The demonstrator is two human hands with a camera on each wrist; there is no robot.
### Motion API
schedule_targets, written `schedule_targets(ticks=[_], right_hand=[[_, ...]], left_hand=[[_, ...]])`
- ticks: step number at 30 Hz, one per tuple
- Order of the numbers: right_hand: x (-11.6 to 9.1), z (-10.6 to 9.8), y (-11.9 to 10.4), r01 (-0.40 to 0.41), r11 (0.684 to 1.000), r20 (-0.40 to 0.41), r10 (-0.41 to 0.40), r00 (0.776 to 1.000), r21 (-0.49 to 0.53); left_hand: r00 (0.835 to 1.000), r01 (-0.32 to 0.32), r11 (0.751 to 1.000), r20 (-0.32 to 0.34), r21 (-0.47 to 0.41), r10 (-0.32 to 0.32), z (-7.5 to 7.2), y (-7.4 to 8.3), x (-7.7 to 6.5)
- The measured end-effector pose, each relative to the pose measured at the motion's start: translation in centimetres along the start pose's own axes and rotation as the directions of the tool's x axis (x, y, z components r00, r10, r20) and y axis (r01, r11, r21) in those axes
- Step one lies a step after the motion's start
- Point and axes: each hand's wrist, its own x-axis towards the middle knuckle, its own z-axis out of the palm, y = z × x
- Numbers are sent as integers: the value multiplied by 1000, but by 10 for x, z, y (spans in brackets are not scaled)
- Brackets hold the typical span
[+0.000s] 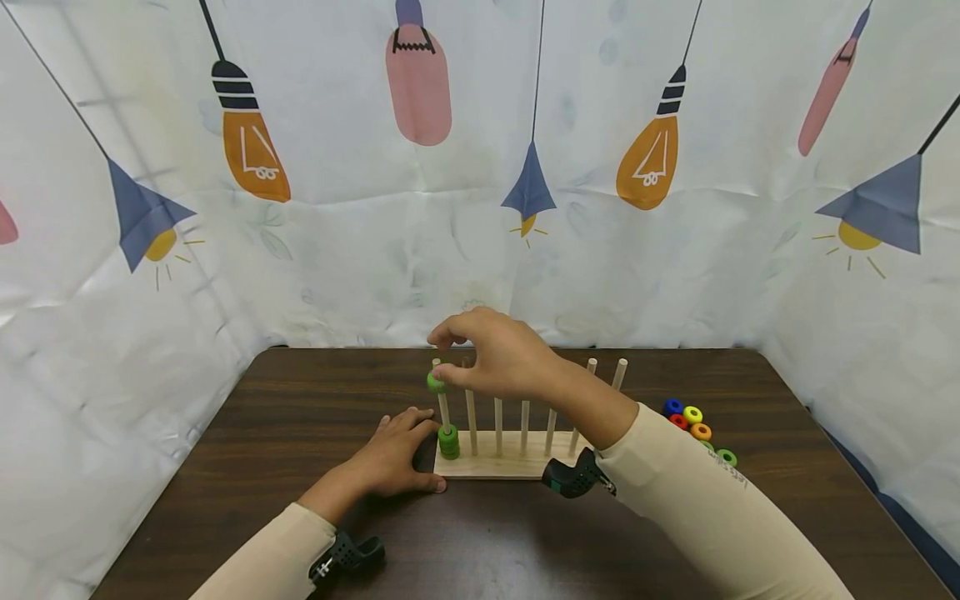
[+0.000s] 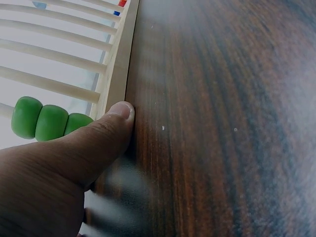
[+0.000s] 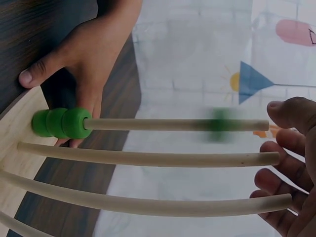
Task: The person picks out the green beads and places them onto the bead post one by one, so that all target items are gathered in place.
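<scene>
A wooden peg stand (image 1: pixel 491 467) with a row of upright pegs sits on the table. Its leftmost peg carries a stack of three green beads (image 3: pixel 61 122) at the bottom. Higher on that same peg is another green bead (image 1: pixel 436 382), blurred in the right wrist view and apart from the fingers. My right hand (image 1: pixel 510 354) hovers by the peg tops, thumb and fingers spread apart, holding nothing. With my left hand (image 1: pixel 393 457) I grip the left end of the base, thumb (image 2: pixel 121 111) against its front edge and fingers behind.
Right of the stand lies a loose group of beads: blue (image 1: pixel 673 407), yellow (image 1: pixel 692 415), red (image 1: pixel 678 422), orange (image 1: pixel 701 432) and green (image 1: pixel 726 457). My right forearm partly hides the group and some pegs. A printed curtain (image 1: pixel 360 250) hangs behind the dark wooden table (image 1: pixel 315 392).
</scene>
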Motion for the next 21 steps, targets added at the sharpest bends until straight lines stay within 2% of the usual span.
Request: schedule_targets(ticks=[8,17,21], right_hand=[[-6,-4,1,-29,999,-8,29,1000,-20],[-23,-18,11,-69,997,7,69,998,-43],[-32,-25,19,-92,994,-14,91,996,-62]], left_hand=[[1000,-1,1000,5,10,1,0,2,-1],[1000,10,1000,2,21,-10,0,3,-1],[1000,11,1000,-1,28,-11,-1,3,0]])
